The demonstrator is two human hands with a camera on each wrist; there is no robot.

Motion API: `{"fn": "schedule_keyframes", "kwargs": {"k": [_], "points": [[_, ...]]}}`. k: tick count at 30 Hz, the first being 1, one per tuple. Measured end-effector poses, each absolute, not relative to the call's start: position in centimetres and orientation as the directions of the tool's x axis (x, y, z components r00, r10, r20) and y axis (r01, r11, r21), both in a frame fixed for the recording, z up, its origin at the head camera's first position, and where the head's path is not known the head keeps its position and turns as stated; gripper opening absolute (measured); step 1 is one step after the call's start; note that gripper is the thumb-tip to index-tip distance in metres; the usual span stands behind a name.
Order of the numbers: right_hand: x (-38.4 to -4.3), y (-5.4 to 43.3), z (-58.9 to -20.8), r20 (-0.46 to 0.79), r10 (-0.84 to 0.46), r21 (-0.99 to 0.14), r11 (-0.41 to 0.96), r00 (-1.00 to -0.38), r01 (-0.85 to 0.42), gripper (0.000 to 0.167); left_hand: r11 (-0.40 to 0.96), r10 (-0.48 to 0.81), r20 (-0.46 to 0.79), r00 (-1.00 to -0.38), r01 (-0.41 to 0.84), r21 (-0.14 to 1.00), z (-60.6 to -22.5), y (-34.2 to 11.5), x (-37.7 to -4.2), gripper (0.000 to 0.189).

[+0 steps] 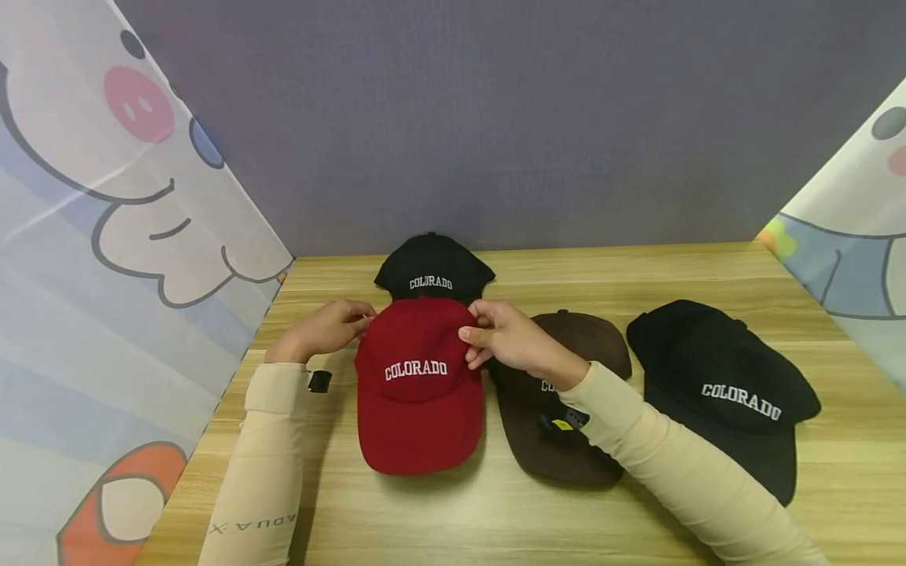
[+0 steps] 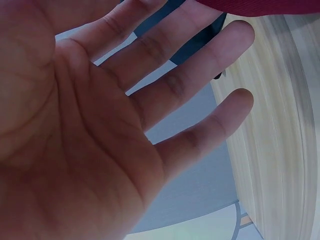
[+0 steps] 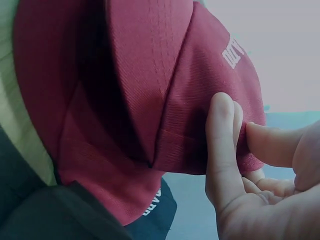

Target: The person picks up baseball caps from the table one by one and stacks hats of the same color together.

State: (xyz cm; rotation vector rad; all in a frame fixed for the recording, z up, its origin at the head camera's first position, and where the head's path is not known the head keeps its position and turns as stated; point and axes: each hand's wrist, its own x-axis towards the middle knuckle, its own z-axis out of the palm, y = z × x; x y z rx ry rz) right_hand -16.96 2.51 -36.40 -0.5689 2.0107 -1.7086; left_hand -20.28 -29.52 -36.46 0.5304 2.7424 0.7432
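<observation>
A red baseball cap (image 1: 418,338) with white COLORADO lettering is at left of centre, its brim toward me. At its left edge is my left hand (image 1: 331,326), thumb and forefinger pinching the cloth. In the left wrist view this hand's other fingers (image 2: 175,85) are spread, and the grip is out of frame. My right hand (image 1: 506,336) pinches the crown's right edge between thumb and fingers, plain in the right wrist view. More red cloth (image 3: 110,185) shows below the held cap there; I cannot tell whether it is a second cap.
A black cap (image 1: 432,263) lies behind the red one. To the right are a brown cap (image 1: 573,334), partly hidden by my right forearm, and a larger black cap (image 1: 708,346). A grey panel (image 1: 495,126) backs the wooden table (image 1: 410,523), with cartoon-printed sheets at both sides.
</observation>
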Motion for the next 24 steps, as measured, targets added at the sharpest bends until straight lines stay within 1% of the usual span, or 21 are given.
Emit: {"fn": "schedule_keyframes", "kwargs": {"k": [8, 16, 21, 24], "points": [[-17.3, 2.3, -36.9, -0.093, -0.537, -0.982, 0.186, -0.839, -0.01, 0.008, 0.812, 0.404, -0.133, -0.905, 0.288, 0.508, -36.7, -29.5, -20.3, 0.022], [-17.5, 2.0, -37.3, -0.1, -0.522, -0.978, 0.209, -0.847, -0.014, 0.009, 0.806, 0.409, -0.127, -0.904, 0.293, 0.514, -36.6, -29.6, -20.3, 0.022], [-17.6, 1.9, -37.5, -0.102, -0.528, -0.967, 0.25, -0.843, -0.04, 0.01, 0.798, 0.418, -0.132, -0.899, 0.294, 0.527, -36.5, -29.6, -20.3, 0.024], [-17.6, 1.9, -37.6, -0.097, -0.531, -0.944, 0.317, -0.842, -0.091, 0.011, 0.795, 0.422, -0.137, -0.896, 0.293, 0.532, -36.4, -29.6, -20.2, 0.025]]}}
